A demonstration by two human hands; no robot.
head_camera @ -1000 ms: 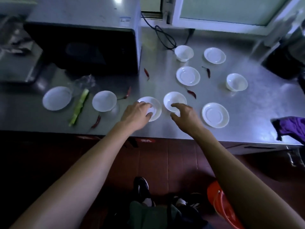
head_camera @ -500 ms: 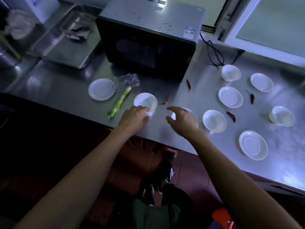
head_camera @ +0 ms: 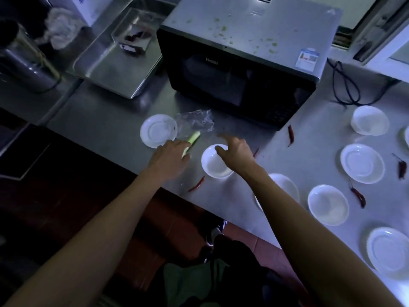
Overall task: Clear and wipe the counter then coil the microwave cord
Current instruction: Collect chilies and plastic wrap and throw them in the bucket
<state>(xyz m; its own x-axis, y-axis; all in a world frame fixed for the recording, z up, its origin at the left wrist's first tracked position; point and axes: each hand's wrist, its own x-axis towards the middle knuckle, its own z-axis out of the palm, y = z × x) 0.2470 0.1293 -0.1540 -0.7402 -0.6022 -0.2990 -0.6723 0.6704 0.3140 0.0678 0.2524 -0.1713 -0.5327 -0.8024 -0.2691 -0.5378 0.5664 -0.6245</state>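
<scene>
Scraps first, I think, since they lie nearest my hands. My left hand (head_camera: 169,159) sits over the near end of the green stalk (head_camera: 192,141), fingers curled down at it; whether they have closed round it I cannot tell, as the hand hides that end. My right hand (head_camera: 235,151) hovers with relaxed, spread fingers above the small white dish (head_camera: 215,162), holding nothing. To do this well I would take the stalk along its length so it does not snap, gather the clear plastic wrap (head_camera: 197,122) with it, and then stack dishes rather than carry them singly.

The steel counter (head_camera: 106,127) is crowded: a saucer (head_camera: 157,130) just beside the stalk, more white dishes spread to my right, dried red chillies (head_camera: 197,184) scattered between them. The microwave (head_camera: 241,63) stands at the back, green crumbs on its top, so that needs wiping too. Its black cord (head_camera: 345,84) lies in loose loops on the counter to the right, towards the window frame, untouched. A metal tray (head_camera: 104,63) sits to the left of the microwave. The light is dim.
</scene>
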